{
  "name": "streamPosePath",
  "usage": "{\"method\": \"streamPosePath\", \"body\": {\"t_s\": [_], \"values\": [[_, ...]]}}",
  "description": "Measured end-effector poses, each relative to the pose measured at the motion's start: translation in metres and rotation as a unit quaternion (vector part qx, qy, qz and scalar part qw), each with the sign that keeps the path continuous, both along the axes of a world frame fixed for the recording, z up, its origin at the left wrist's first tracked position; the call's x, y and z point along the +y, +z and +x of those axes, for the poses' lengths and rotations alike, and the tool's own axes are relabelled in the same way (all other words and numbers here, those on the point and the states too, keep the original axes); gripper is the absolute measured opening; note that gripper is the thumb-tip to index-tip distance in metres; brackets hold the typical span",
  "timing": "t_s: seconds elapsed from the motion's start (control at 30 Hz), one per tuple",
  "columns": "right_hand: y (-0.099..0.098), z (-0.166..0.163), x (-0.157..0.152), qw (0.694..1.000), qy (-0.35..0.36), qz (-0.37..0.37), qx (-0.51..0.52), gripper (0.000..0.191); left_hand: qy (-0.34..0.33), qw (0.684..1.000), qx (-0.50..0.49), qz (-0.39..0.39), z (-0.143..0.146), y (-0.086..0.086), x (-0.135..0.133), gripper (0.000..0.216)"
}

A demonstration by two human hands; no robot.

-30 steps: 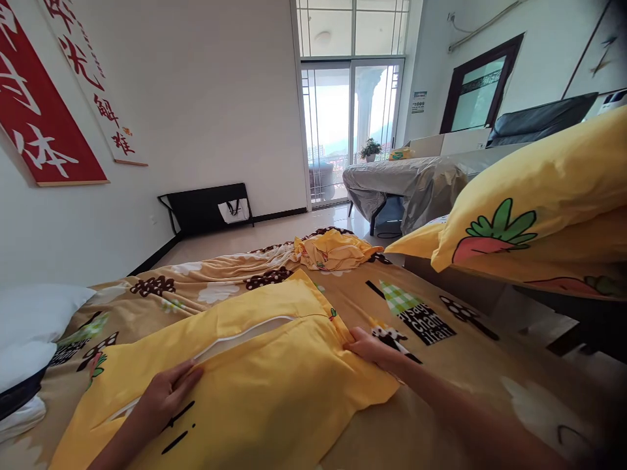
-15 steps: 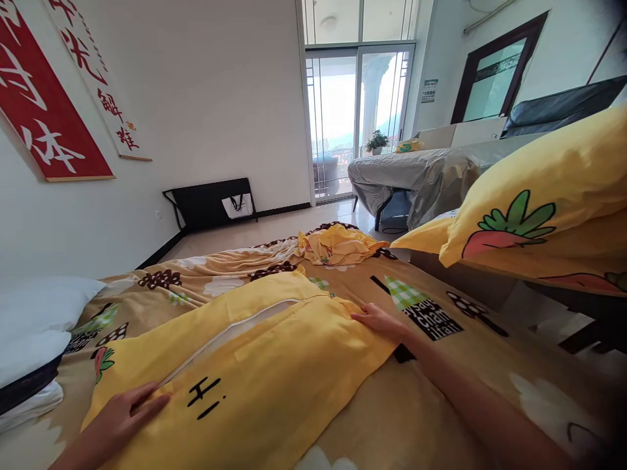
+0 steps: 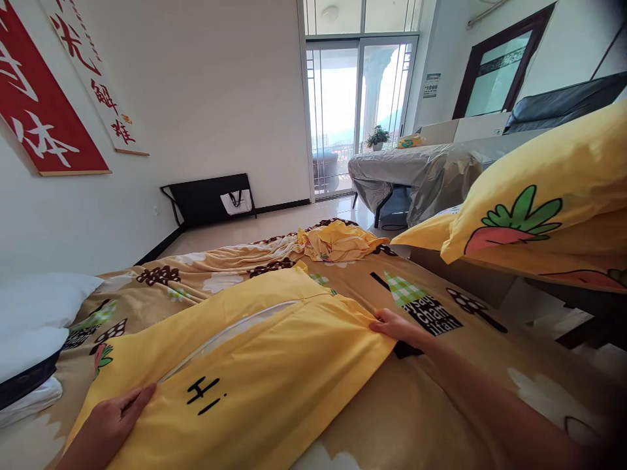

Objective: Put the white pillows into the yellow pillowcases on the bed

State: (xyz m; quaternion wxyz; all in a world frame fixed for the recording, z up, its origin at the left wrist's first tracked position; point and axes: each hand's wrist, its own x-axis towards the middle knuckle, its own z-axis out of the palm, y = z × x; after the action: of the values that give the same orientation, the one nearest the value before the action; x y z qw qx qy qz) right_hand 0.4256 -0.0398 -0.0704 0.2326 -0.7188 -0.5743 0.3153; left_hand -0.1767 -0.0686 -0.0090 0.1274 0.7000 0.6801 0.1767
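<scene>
A yellow pillowcase (image 3: pixel 274 365) with a black "Hi" print and a small carrot lies across the bed in front of me. Through its long slit a strip of something white (image 3: pixel 230 336) shows. My left hand (image 3: pixel 115 414) pinches the fabric by the near left end of the slit, thumb and fingers together. On the far right side my right hand (image 3: pixel 394 326) is closed on the pillowcase's edge, and taut folds run from it across the cloth.
The patterned blanket (image 3: pixel 416 405) covers the bed. A crumpled yellow cloth (image 3: pixel 337 241) lies at its far edge. White pillows (image 3: pixel 39 320) are at the left, and a yellow pillow with carrots (image 3: pixel 548 196) rises at the right. Behind stands a plastic-covered table (image 3: pixel 406 170).
My right hand has moved a little to the right, drawing the pillowcase's edge tauter. The left hand has shifted slightly left, still gripping the fabric. The view has tilted slightly.
</scene>
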Motion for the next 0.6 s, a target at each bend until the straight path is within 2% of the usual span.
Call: {"method": "streamPosePath", "body": {"t_s": [0.13,0.27,0.37,0.47,0.53,0.6], "values": [[0.003,0.011,-0.004,0.997,-0.009,-0.001,-0.083,0.014,-0.023,1.0,0.016,0.003,0.001,0.003,-0.003,0.051],[0.025,0.011,-0.003,0.981,-0.049,0.064,-0.178,0.01,-0.059,0.997,0.042,0.015,0.022,0.014,-0.004,0.047],[0.035,-0.018,0.002,0.963,-0.049,0.149,-0.217,0.034,-0.085,0.994,0.051,0.037,0.06,0.026,-0.003,0.044],[0.024,-0.063,0.007,0.955,0.042,0.216,-0.197,0.053,-0.119,0.989,0.058,0.071,0.111,0.035,0.001,0.045],[0.007,-0.086,0.009,0.958,0.128,0.201,-0.159,0.061,-0.152,0.983,0.074,0.072,0.139,0.036,0.005,0.045],[-0.01,-0.094,0.009,0.961,0.17,0.164,-0.141,0.066,-0.172,0.979,0.091,0.063,0.154,0.032,0.01,0.042]]}}
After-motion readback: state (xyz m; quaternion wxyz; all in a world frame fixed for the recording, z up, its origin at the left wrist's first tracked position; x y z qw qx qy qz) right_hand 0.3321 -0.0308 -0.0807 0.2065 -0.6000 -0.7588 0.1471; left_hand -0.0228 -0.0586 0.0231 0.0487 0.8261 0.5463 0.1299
